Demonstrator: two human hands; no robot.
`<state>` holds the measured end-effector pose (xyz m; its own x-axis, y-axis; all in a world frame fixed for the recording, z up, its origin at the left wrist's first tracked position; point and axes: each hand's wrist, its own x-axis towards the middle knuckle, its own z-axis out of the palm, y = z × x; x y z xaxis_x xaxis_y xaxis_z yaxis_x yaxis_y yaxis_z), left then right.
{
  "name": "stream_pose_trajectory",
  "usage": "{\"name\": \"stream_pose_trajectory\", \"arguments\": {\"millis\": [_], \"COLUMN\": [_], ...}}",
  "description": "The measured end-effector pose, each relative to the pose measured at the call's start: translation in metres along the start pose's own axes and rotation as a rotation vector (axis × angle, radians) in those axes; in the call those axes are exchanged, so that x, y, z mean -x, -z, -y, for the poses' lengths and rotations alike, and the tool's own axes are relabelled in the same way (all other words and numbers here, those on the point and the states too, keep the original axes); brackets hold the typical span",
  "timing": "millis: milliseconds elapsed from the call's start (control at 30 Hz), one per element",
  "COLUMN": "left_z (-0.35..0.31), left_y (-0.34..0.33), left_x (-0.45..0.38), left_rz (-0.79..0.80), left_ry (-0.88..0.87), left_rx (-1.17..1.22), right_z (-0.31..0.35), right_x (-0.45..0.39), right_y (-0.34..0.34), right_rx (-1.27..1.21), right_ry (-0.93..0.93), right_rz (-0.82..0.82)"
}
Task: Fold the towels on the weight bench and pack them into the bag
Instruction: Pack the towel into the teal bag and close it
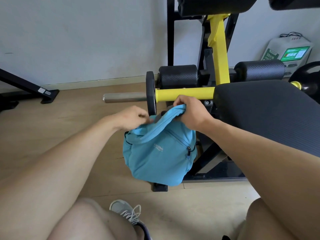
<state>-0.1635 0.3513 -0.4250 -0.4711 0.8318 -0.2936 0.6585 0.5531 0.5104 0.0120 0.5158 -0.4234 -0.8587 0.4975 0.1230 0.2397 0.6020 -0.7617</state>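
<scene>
A light blue bag (159,153) hangs bulging in front of the weight bench (270,115), just above the floor. My right hand (188,111) grips the bunched top edge of the bag and holds it up. My left hand (133,116) is at the bag's upper left rim, fingers curled and pinching something small there, blurred; it may be the zip pull. The bag's top zip line runs between my hands. No towel shows; the bench's black pad is bare.
The bench's yellow bar (185,94), a black weight plate (150,92) and a steel sleeve (124,97) stand right behind the bag. Black foam rollers (178,75) sit further back. My knees and a grey shoe (128,213) are on the wooden floor below.
</scene>
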Motion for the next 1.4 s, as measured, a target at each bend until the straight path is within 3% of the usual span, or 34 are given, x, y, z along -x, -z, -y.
{"name": "stream_pose_trajectory", "arguments": {"millis": [200,400,567,667,733,800,867,967,1167,1400], "left_z": [-0.007,-0.029,-0.025,-0.023,-0.019,-0.012,-0.002,-0.002,-0.013,-0.003], "left_y": [0.010,0.033,0.048,0.062,0.067,0.065,0.060,0.054,0.043,0.014], "left_x": [-0.010,-0.003,0.004,0.017,0.028,0.033,0.028,0.019,0.007,-0.012], "left_rz": [-0.578,-0.913,-1.090,-1.055,-0.863,-0.708,-0.776,-0.851,-0.797,-0.680], "left_ry": [-0.029,-0.103,-0.107,-0.211,-0.269,-0.203,-0.140,-0.144,-0.105,0.010], "left_rx": [0.569,0.464,0.522,0.588,0.608,0.429,0.247,0.304,0.380,0.360], "right_z": [0.012,0.022,0.032,0.050,0.065,0.078,0.084,0.078,0.062,0.032], "right_x": [-0.008,-0.011,-0.015,-0.030,-0.041,-0.048,-0.051,-0.049,-0.038,-0.038], "right_y": [-0.005,-0.014,-0.025,-0.026,-0.023,-0.017,-0.012,-0.009,-0.003,0.002], "right_rx": [0.065,0.132,-0.084,-0.274,-0.368,-0.423,-0.434,-0.390,-0.233,-0.137], "right_ry": [-0.139,-0.373,-0.244,-0.140,-0.073,-0.050,-0.042,-0.024,-0.023,-0.107], "right_rz": [-0.012,0.128,-0.068,-0.292,-0.407,-0.489,-0.532,-0.525,-0.537,-0.388]}}
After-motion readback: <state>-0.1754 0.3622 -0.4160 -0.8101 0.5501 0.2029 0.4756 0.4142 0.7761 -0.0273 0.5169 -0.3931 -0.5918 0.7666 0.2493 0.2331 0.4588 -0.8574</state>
